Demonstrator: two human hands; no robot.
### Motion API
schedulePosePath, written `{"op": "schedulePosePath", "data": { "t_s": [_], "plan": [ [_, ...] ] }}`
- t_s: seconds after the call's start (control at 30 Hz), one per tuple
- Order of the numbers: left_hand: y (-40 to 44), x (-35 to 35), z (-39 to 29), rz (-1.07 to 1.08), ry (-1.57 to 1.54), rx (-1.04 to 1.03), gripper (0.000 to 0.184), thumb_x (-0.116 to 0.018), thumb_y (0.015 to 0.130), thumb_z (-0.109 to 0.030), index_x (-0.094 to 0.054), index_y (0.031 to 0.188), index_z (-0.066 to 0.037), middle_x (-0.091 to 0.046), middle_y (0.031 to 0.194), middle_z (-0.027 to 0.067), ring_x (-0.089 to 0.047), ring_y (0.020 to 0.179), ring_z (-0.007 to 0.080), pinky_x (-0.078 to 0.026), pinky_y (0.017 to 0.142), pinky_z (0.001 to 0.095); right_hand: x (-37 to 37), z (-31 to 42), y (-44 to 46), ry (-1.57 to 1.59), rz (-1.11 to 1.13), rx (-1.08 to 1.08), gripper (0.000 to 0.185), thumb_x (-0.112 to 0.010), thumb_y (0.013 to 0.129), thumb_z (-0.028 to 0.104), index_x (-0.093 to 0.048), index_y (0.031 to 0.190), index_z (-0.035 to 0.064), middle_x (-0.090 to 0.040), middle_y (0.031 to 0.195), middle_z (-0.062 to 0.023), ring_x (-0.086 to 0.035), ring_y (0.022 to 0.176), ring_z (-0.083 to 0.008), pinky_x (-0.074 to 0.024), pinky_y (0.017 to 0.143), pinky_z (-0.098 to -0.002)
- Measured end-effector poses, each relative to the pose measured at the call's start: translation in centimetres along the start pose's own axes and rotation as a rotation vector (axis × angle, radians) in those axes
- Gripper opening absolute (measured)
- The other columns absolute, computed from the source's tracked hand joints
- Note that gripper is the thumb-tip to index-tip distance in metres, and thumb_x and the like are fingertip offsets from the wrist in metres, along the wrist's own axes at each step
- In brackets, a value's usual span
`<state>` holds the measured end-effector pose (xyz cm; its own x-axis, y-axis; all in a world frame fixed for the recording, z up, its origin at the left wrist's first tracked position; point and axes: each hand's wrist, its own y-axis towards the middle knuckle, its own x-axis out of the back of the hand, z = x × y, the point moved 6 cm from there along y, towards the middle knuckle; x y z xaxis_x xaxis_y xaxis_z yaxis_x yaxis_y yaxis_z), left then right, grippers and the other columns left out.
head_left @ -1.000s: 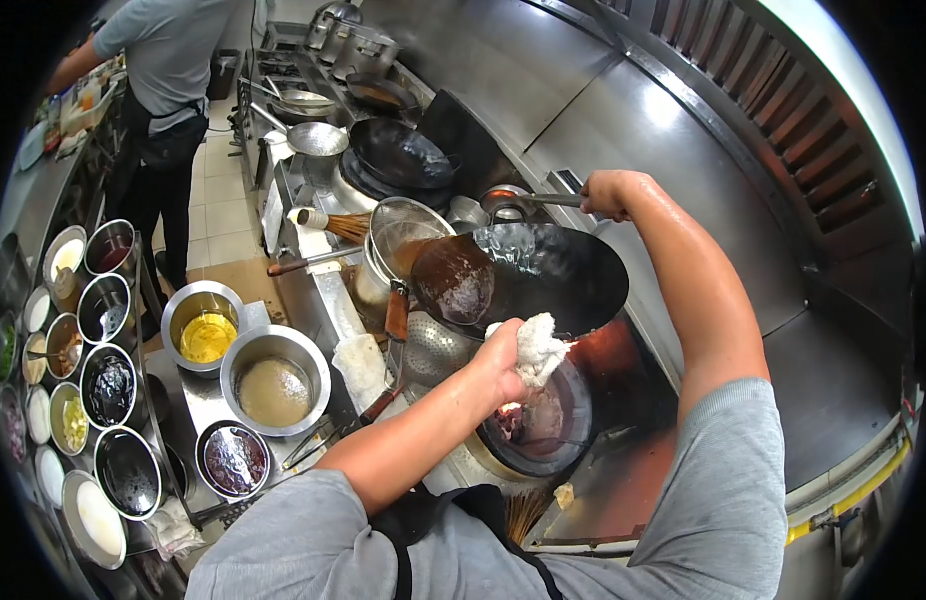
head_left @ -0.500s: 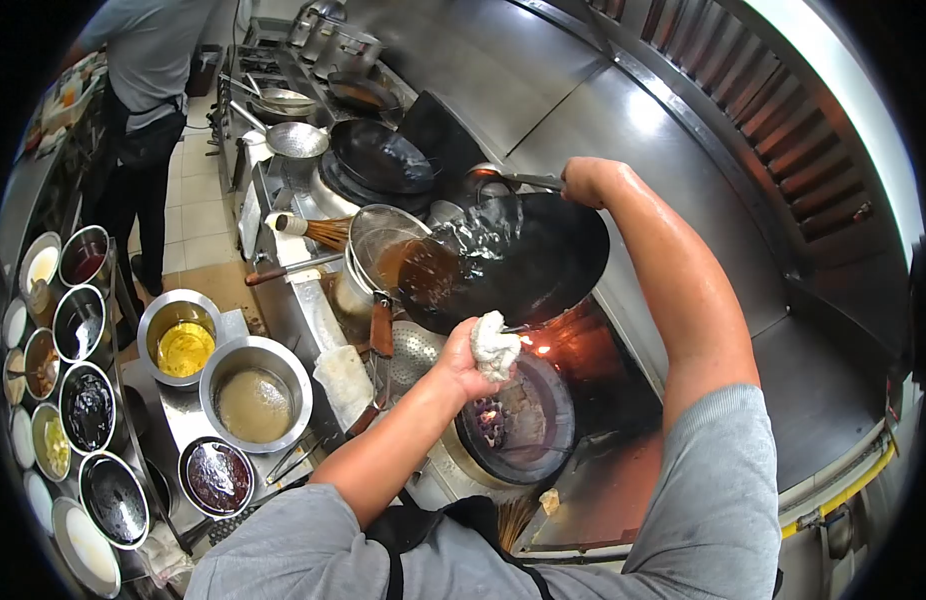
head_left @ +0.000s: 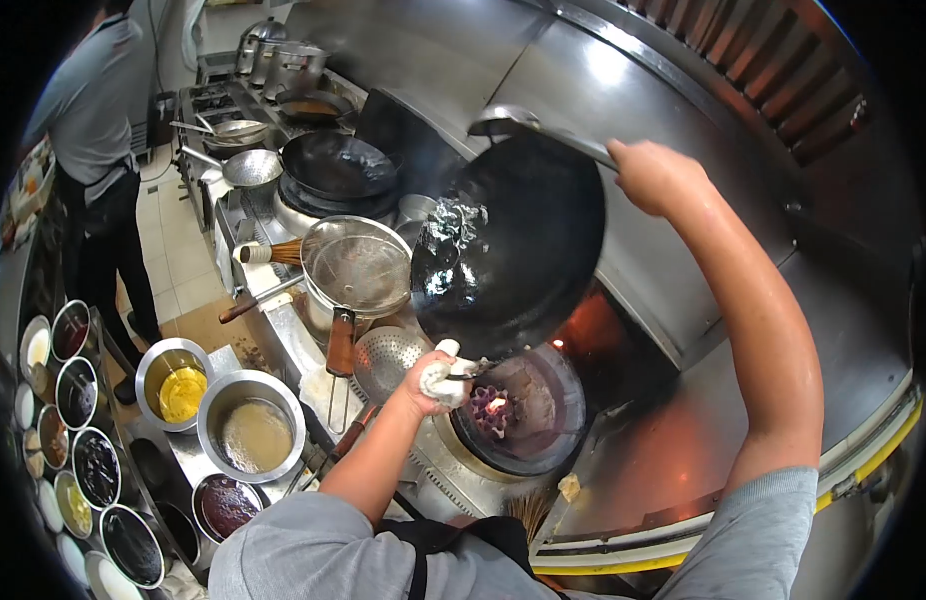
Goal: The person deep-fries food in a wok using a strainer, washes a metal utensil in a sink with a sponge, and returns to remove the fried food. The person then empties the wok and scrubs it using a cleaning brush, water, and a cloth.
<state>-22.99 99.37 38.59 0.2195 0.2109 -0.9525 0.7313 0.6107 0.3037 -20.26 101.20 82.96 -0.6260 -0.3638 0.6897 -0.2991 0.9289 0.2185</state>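
Note:
A black wok (head_left: 533, 235) hangs steeply tilted above the lit burner (head_left: 568, 425), its inside turned toward me and shiny with liquid at the left. My left hand (head_left: 420, 387) is closed round its handle through a folded white cloth (head_left: 446, 383). My right hand (head_left: 663, 178) grips the long handle of a metal ladle (head_left: 503, 121), whose bowl is raised at the wok's far rim; what it holds is hidden. Left of the wok a round mesh strainer (head_left: 358, 265) rests over a metal pot, and a perforated skimmer (head_left: 386, 362) lies below it.
Pots of yellow oil (head_left: 183, 393) and cloudy liquid (head_left: 253, 435) stand at left, beside several sauce bowls (head_left: 96, 470). A second wok (head_left: 340, 165) sits on the farther burner. A bamboo brush (head_left: 273, 252) lies by the strainer. Another person (head_left: 98, 130) stands at upper left.
The wok has tipped more steeply, and the brown liquid pouring toward the strainer is no longer visible. The right hand and ladle have risen; the left hand has shifted left and slightly down.

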Motion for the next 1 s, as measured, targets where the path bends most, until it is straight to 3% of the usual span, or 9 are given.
{"op": "schedulePosePath", "data": {
  "t_s": [0.1, 0.17, 0.27, 0.47, 0.63, 0.67, 0.73, 0.8, 1.0],
  "plan": [
    [0.5, 0.4, 1.6, -0.305, 0.161, -0.123, 0.02, -0.05, 0.079, -0.017, -0.057, 0.09, -0.003, -0.064, 0.086, 0.0139, -0.065, 0.079, 0.0311, -0.054, 0.074, 0.0507, -6.8, -3.0, -2.2, 0.099, 0.094, -0.033, 0.028, -0.039, 0.089, 0.011, -0.057, 0.11, 0.0039, -0.062, 0.108, -0.0204, -0.059, 0.103, -0.0356, -0.0482, 0.085, -0.0453],
    [1.5, 2.5, 3.7, -0.488, 0.344, -0.092, 0.019, -0.051, 0.081, -0.017, -0.058, 0.09, -0.002, -0.064, 0.082, 0.0131, -0.065, 0.072, 0.0289, -0.055, 0.069, 0.0467, -20.7, -6.7, -3.9, 0.288, 0.094, -0.11, 0.027, -0.049, 0.084, 0.009, -0.056, 0.11, 0.002, -0.062, 0.105, -0.0217, -0.059, 0.101, -0.0377, -0.049, 0.081, -0.0455],
    [-1.1, 3.4, 7.3, -0.85, 0.548, -0.13, 0.018, -0.055, 0.08, -0.014, -0.057, 0.089, 0.0, -0.063, 0.079, 0.0124, -0.065, 0.064, 0.026, -0.056, 0.057, 0.0417, -30.3, -6.3, -7.7, 1.127, 0.409, -0.437, 0.019, -0.055, 0.089, 0.017, -0.056, 0.093, -0.0015, -0.054, 0.06, -0.0096, -0.049, 0.036, -0.0175, -0.0391, 0.033, -0.0352],
    [-1.6, 10.0, 12.5, -0.87, 0.46, 0.161, 0.021, -0.056, 0.079, -0.015, -0.058, 0.092, 0.001, -0.065, 0.079, 0.0129, -0.065, 0.064, 0.0247, -0.056, 0.056, 0.039, -44.2, 3.3, -1.6, 1.859, 0.586, -0.566, 0.011, -0.058, 0.086, 0.009, -0.055, 0.077, 0.0025, -0.052, 0.055, -0.0021, -0.044, 0.038, -0.0093, -0.0326, 0.032, -0.0268],
    [1.4, 11.9, 15.3, -0.813, 0.274, 0.223, 0.022, -0.056, 0.08, -0.018, -0.058, 0.093, 0.001, -0.064, 0.081, 0.0132, -0.066, 0.069, 0.0269, -0.056, 0.062, 0.039, -43.0, 18.0, 6.5, 1.702, 0.567, -0.447, 0.02, -0.057, 0.083, 0.006, -0.057, 0.065, -0.0018, -0.05, 0.049, -0.0113, -0.05, 0.037, -0.0235, -0.0438, 0.039, -0.0439],
    [1.1, 11.6, 15.1, -0.826, 0.261, 0.231, 0.022, -0.057, 0.08, -0.017, -0.058, 0.093, 0.001, -0.064, 0.081, 0.0135, -0.066, 0.07, 0.0277, -0.056, 0.063, 0.0399, -45.0, 21.0, 9.1, 1.354, 0.538, -0.143, 0.024, -0.056, 0.083, 0.006, -0.055, 0.06, -0.0002, -0.049, 0.048, -0.0112, -0.049, 0.036, -0.0224, -0.0421, 0.037, -0.0405],
    [0.4, 12.0, 14.7, -0.894, 0.288, 0.21, 0.022, -0.058, 0.08, -0.016, -0.058, 0.092, 0.002, -0.064, 0.081, 0.0137, -0.066, 0.071, 0.0278, -0.056, 0.063, 0.041, -43.0, 25.0, 8.5, 1.803, 0.718, -0.454, 0.029, -0.053, 0.086, 0.011, -0.05, 0.058, 0.0047, -0.046, 0.047, -0.0031, -0.047, 0.038, -0.0138, -0.0381, 0.033, -0.028],
    [0.4, 12.5, 14.3, -0.954, 0.316, 0.166, 0.022, -0.058, 0.08, -0.015, -0.058, 0.091, 0.003, -0.063, 0.082, 0.0139, -0.066, 0.071, 0.0279, -0.056, 0.063, 0.0421, -42.8, 30.1, 7.8, 2.827, 1.348, -0.742, 0.028, -0.05, 0.091, 0.017, -0.053, 0.071, -0.0016, -0.044, 0.049, -0.0011, -0.044, 0.037, -0.009, -0.0349, 0.033, -0.0227],
    [1.7, 18.1, 12.9, -0.931, 0.404, 0.192, 0.029, -0.06, 0.08, -0.014, -0.056, 0.1, 0.006, -0.064, 0.087, 0.0159, -0.066, 0.072, 0.0287, -0.054, 0.059, 0.0405, -41.7, 27.1, 2.8, 3.305, 1.19, -0.662, 0.019, -0.054, 0.088, 0.01, -0.042, 0.076, 0.001, -0.04, 0.051, 0.0016, -0.041, 0.038, -0.0065, -0.0358, 0.034, -0.0165]
  ]
}}
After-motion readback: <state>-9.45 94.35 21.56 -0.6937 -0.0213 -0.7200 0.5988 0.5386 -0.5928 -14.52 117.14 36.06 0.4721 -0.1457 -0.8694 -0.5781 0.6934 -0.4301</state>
